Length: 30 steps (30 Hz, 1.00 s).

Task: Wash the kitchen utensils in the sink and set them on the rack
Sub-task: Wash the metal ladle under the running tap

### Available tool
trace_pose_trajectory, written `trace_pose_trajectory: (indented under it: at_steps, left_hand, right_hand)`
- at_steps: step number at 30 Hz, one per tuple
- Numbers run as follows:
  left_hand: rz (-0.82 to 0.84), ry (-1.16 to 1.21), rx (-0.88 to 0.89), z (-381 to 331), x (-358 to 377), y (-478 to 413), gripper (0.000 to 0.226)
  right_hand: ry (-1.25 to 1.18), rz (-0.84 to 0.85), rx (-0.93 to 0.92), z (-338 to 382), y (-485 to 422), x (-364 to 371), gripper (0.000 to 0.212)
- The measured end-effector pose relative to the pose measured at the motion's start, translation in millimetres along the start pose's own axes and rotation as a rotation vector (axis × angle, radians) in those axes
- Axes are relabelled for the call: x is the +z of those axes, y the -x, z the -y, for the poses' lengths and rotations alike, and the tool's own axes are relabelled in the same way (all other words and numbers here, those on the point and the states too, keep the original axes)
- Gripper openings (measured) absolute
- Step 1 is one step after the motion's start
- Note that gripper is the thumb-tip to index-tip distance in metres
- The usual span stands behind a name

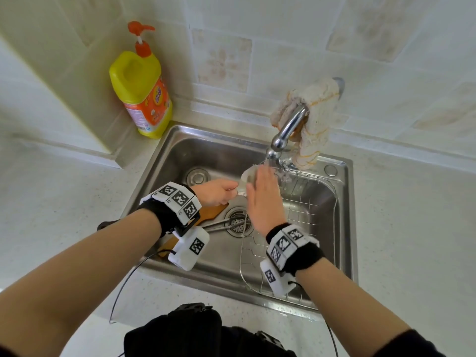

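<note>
Rinsing a spoon [248, 176] under the faucet [286, 132].
My left hand [215, 193] pinches its handle over the sink [164, 161]; my right hand [262, 199] lies flat, fingers straight, against what looks like the bowl. The wire rack [309, 202] sits in the sink's right side.

We look steeply down on the sink [180, 150] from above its near rim, facing the tiled wall [283, 34] behind it. We are close to it.
</note>
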State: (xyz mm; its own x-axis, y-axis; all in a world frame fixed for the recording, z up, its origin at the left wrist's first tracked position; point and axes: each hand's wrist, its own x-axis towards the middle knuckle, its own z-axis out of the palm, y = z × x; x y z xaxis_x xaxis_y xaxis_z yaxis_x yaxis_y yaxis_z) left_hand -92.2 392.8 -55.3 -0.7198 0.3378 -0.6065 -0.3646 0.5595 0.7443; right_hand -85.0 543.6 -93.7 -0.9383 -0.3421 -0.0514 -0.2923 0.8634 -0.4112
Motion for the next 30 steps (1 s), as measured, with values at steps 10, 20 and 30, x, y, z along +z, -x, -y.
trace_pose_trajectory:
  at_steps: [10, 20, 30]
  left_hand:
    - [-0.024, 0.075, -0.008, -2, -3, 2, 0.016]
    - [-0.124, -0.286, 0.046, 1, 0, 2, 0.03]
    - [-0.143, -0.506, 0.026, -10, -1, 13, 0.023]
  right_hand:
    - [-0.047, -0.021, -0.014, 2, 2, -4, 0.054]
    - [-0.127, 0.021, 0.168, -49, -22, -20, 0.048]
    - [0.108, 0.14, 0.252, -56, -53, -35, 0.029]
